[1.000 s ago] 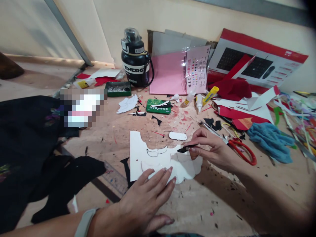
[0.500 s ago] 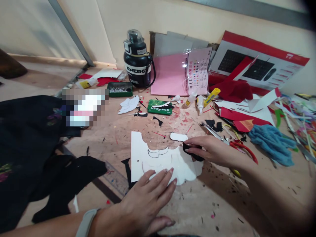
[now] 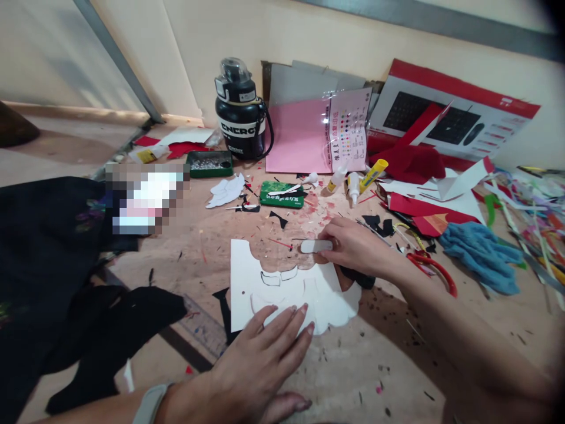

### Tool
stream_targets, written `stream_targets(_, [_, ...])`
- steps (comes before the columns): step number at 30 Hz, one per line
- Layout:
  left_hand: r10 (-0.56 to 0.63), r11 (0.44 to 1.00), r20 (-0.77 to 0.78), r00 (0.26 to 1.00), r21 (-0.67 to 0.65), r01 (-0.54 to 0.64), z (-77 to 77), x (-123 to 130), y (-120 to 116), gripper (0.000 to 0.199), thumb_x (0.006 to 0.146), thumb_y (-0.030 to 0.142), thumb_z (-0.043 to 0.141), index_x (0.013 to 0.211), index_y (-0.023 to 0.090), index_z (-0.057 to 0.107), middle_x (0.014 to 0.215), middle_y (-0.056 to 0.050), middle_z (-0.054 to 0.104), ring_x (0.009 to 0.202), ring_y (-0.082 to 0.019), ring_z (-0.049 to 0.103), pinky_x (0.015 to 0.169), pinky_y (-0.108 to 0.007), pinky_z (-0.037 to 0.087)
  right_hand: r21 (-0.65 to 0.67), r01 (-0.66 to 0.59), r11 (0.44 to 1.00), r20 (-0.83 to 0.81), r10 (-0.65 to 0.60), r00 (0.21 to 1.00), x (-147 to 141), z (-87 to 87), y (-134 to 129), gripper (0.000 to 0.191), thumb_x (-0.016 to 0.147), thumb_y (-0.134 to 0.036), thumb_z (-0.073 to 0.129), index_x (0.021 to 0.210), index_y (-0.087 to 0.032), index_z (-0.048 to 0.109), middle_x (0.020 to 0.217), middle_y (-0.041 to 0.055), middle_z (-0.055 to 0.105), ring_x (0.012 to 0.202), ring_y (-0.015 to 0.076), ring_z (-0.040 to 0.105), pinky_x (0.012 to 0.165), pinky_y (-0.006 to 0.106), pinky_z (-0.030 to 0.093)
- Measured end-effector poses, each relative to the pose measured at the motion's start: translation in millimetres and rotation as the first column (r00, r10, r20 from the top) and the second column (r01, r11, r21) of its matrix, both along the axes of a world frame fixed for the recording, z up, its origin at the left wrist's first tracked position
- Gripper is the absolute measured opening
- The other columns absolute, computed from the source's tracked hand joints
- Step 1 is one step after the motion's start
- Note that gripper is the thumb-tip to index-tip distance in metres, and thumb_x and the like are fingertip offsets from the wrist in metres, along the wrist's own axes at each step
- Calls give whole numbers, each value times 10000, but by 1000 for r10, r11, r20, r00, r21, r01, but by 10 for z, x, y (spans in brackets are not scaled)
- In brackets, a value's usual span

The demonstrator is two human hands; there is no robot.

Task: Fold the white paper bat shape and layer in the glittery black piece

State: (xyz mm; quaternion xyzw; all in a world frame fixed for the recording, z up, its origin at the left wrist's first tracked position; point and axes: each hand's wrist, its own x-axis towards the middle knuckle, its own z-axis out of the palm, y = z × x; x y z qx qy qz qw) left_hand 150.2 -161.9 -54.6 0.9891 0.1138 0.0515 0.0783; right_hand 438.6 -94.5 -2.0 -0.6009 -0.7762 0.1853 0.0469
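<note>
My left hand point(image 3: 269, 353) lies with its fingers spread over the lower edge of a white paper cutout point(image 3: 318, 288). The cutout has a scalloped right side and pencil and black ink lines on it. Just above it, my right hand point(image 3: 346, 244) pinches the right end of a small white paper piece point(image 3: 311, 246) with rounded ends. Under my right wrist lies a black piece point(image 3: 365, 278), partly covered, by the cutout's right edge. A strip of black paper point(image 3: 223, 303) shows beneath the cutout's left side.
Red-handled scissors point(image 3: 435, 271) and a blue cloth point(image 3: 479, 253) lie to the right. Farther back are glue bottles point(image 3: 353, 187), a yellow tube point(image 3: 374, 175), a green tin lid point(image 3: 281, 195) and a black water bottle point(image 3: 242, 126). Black fabric point(image 3: 53, 247) covers the left side.
My right hand has let go of the black piece and moved left and up to the small white paper piece, now pinching it. My left hand has stayed on the cutout.
</note>
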Motion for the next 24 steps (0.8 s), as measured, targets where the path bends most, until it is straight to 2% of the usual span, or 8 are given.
stream_targets(4, [1, 1000, 0, 1000, -11, -1, 4, 11, -2, 725, 978, 652, 386, 1487, 136, 414, 1552, -178, 417, 1357, -314, 466, 1124, -456, 260, -85, 5, 996, -119, -15, 993, 52, -33, 9, 70, 887, -228, 636, 834, -193, 667, 866, 46, 667, 834, 197, 606, 719, 290, 420])
stream_targets(6, [1, 1000, 2, 1000, -17, -1, 2, 14, -7, 735, 964, 640, 436, 1492, 130, 406, 1555, -185, 408, 1361, -320, 462, 1126, -459, 262, -166, 77, 983, -181, -108, 978, 140, -22, -1, 108, 927, -275, 598, 889, -209, 675, 829, 21, 688, 763, 176, 615, 675, 277, 416])
stream_targets(8, [3, 1000, 3, 1000, -22, -3, -4, 12, -15, 749, 950, 628, 474, 1501, 127, 392, 1563, -189, 394, 1372, -324, 447, 1131, -460, 264, -199, 162, 967, -146, -193, 970, 219, 3, -2, 131, 941, -297, 579, 928, -218, 682, 804, 19, 694, 735, 186, 620, 659, 287, 420])
stream_targets(11, [6, 999, 8, 1000, -35, -6, -10, 7, -21, 748, 957, 623, 461, 1512, 128, 378, 1572, -190, 379, 1387, -326, 425, 1133, -458, 266, 33, 225, 974, 0, -225, 974, 219, 43, -5, 174, 910, -330, 638, 983, -187, 704, 930, 104, 690, 904, 276, 621, 762, 365, 445])
stream_targets(14, [1, 999, 12, 1000, -40, -1, -12, 3, -19, 735, 971, 617, 438, 1515, 127, 377, 1570, -188, 384, 1382, -327, 428, 1135, -461, 262, 221, 85, 972, -33, -79, 996, 29, 41, -40, 197, 923, -328, 651, 1017, -169, 717, 997, 139, 661, 984, 292, 594, 859, 401, 437])
stream_targets(17, [7, 999, -4, 1000, -53, -8, -17, -5, -19, 741, 970, 619, 439, 1528, 138, 361, 1575, -178, 381, 1386, -325, 421, 1146, -456, 252, 92, -158, 983, -165, 172, 971, -236, -16, -84, 122, 910, -273, 692, 999, -196, 726, 951, 87, 653, 898, 225, 591, 791, 333, 438])
stream_targets(20, [10, 998, -9, 1000, -66, -11, -25, -14, -23, 748, 968, 624, 439, 1538, 149, 345, 1587, -167, 363, 1399, -319, 405, 1153, -447, 246, 36, -211, 977, -218, 213, 952, -395, -100, -97, 128, 877, -225, 743, 1002, -204, 720, 986, 71, 652, 937, 211, 578, 811, 320, 419])
stream_targets(24, [2, 998, 0, 1000, -60, -2, -26, -14, -21, 750, 961, 619, 455, 1532, 142, 356, 1583, -168, 371, 1389, -324, 413, 1136, -453, 267, 5, -184, 983, -287, 178, 941, -415, -165, -76, 94, 858, -170, 754, 932, -187, 698, 956, 59, 656, 940, 200, 577, 816, 311, 424])
